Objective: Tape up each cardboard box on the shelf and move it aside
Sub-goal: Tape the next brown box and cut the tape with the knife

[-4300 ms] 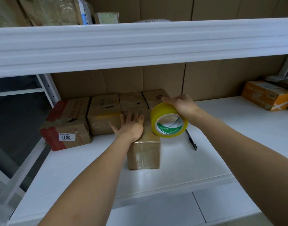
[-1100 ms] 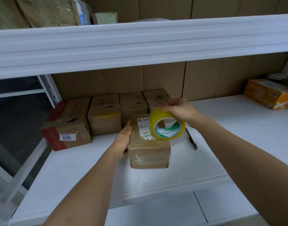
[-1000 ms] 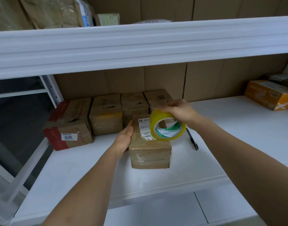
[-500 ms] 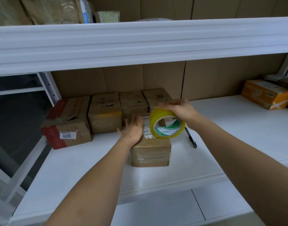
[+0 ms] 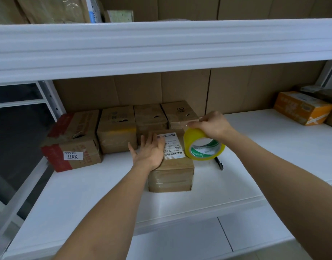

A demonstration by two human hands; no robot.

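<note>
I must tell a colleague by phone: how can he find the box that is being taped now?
On the white shelf, four boxes stand in a row at the cardboard back wall. The box stands alone in front of them, under the left hand. Only it has a white barcode label on top.

Six cardboard boxes on the shelf, one yellow tape roll, one pen.
</note>
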